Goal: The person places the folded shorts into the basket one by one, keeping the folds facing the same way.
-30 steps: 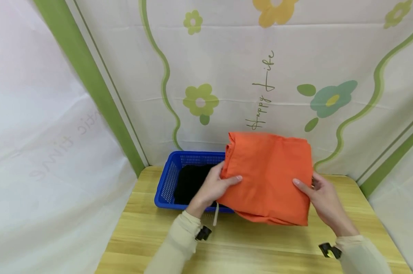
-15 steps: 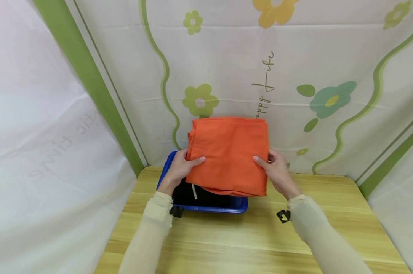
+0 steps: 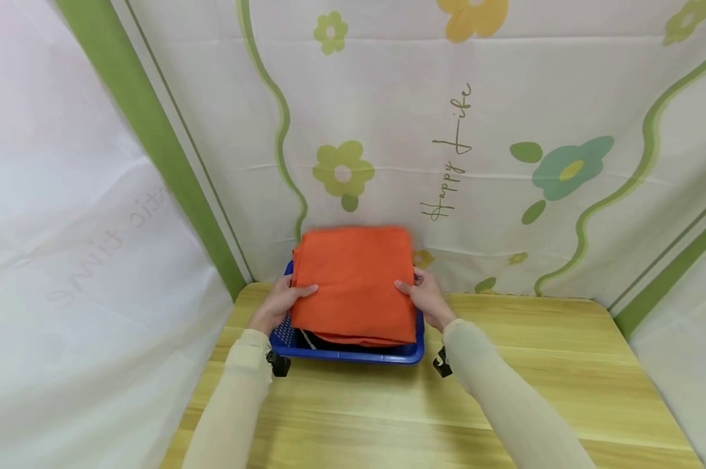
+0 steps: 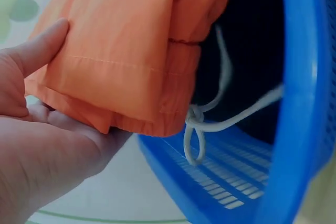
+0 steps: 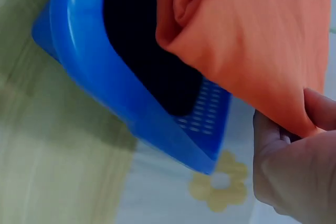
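A folded orange garment [image 3: 353,280] with a white drawstring [image 4: 195,124] is over the blue plastic basket [image 3: 353,355], covering most of its opening in the head view. My left hand [image 3: 279,301] grips the garment's left edge, thumb on top and fingers underneath. On the opposite edge my right hand [image 3: 428,296] pinches the cloth between thumb and fingers. Beneath the garment, black cloth [image 5: 142,51] lies inside the basket, mostly hidden from above. Both wrist views show the orange cloth at the basket's rim.
The basket stands on a wooden table [image 3: 540,378], near its back left edge. Right behind it hangs a white curtain [image 3: 388,130] printed with flowers and green lines. Another white curtain [image 3: 83,260] hangs along the left side.
Both hands have carried the orange garment from the right of the basket leftward, then lowered it over the basket. The basket has stayed in place.
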Demonstrator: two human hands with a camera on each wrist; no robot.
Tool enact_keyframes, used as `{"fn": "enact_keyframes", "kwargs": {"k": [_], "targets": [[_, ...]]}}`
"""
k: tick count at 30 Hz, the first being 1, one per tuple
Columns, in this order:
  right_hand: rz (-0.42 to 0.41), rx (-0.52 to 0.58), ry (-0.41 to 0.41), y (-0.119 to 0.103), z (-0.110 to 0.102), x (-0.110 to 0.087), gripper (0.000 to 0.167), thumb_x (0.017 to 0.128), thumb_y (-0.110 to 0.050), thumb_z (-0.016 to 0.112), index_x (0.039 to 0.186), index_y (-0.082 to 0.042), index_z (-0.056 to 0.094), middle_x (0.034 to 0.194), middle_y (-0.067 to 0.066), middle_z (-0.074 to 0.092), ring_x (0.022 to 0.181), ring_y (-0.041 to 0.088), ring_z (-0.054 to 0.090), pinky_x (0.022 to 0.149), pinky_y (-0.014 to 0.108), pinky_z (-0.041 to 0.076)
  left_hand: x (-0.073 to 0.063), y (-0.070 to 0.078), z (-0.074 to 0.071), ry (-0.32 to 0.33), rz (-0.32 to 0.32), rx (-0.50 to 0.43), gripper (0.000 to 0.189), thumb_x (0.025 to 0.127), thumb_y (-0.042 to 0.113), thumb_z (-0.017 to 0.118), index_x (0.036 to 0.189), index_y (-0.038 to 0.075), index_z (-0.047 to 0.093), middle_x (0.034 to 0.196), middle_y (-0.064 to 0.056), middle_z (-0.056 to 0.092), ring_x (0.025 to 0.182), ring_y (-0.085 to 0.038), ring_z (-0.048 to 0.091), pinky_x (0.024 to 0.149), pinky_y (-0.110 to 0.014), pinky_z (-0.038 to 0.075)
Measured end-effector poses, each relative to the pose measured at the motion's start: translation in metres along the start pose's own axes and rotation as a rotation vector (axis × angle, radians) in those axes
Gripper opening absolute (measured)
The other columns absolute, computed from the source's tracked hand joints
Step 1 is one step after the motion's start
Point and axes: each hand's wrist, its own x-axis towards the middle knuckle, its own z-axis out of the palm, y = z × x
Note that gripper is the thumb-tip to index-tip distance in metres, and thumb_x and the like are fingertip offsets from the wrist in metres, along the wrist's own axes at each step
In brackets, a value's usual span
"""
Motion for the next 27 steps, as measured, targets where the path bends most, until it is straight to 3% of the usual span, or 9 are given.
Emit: {"fn": "enact_keyframes", "kwargs": {"k": [8,14,19,22,24,27], "targets": [[0.138,-0.135,0.007,0.023,0.02,0.008,0.046,0.102,-0.006,0.06,0.146,0.002,0.049,0.121,0.021,0.067,0.095,0.026,0.066,0.081,0.038,0.056,0.01,-0.023,-0.008,0.05,-0.216,0.079,0.046,0.098,0.018,0.069,0.135,-0.004,0.053,0.115,-0.017,0.065,0.094,-0.028,0.066,0.08,-0.04,0.057],[0.156,-0.261,0.012,0.036,0.029,0.008,0.048,0.102,-0.003,0.053,0.147,0.009,0.042,0.13,0.025,0.058,0.103,0.03,0.059,0.087,0.042,0.053,0.013,-0.034,-0.006,0.088,-0.297,0.174,0.045,0.099,0.016,0.067,0.133,-0.009,0.051,0.113,-0.019,0.058,0.093,-0.028,0.059,0.078,-0.036,0.053],[0.13,-0.41,-0.012,0.042,0.032,0.005,0.049,0.098,0.0,0.05,0.145,0.012,0.041,0.13,0.027,0.056,0.102,0.032,0.059,0.084,0.043,0.054,0.016,-0.042,-0.004,0.127,-0.288,0.288,0.041,0.099,0.014,0.066,0.13,-0.009,0.052,0.112,-0.02,0.059,0.09,-0.028,0.06,0.075,-0.036,0.053],[0.07,-0.562,-0.019,0.041,0.034,0.004,0.055,0.092,0.0,0.056,0.143,0.011,0.041,0.124,0.026,0.058,0.1,0.033,0.059,0.084,0.046,0.054,0.017,-0.039,-0.001,0.134,-0.251,0.376,0.047,0.098,0.012,0.067,0.134,-0.011,0.047,0.12,-0.026,0.057,0.1,-0.034,0.06,0.084,-0.043,0.053],[0.01,-0.676,-0.024,0.039,0.036,0.004,0.064,0.088,0.0,0.062,0.146,0.01,0.038,0.127,0.028,0.055,0.104,0.037,0.058,0.086,0.049,0.052,0.018,-0.036,0.001,0.134,-0.2,0.495,0.06,0.095,0.012,0.068,0.141,-0.014,0.039,0.131,-0.032,0.051,0.112,-0.041,0.057,0.094,-0.05,0.05],[-0.072,-0.828,-0.058,0.038,0.04,0.004,0.075,0.088,-0.005,0.069,0.152,0.007,0.034,0.143,0.033,0.042,0.121,0.046,0.05,0.095,0.057,0.049,0.021,-0.031,0.006,0.139,-0.105,0.772,0.078,0.093,0.013,0.069,0.152,-0.013,0.025,0.146,-0.037,0.038,0.126,-0.048,0.047,0.103,-0.057,0.043]]}}
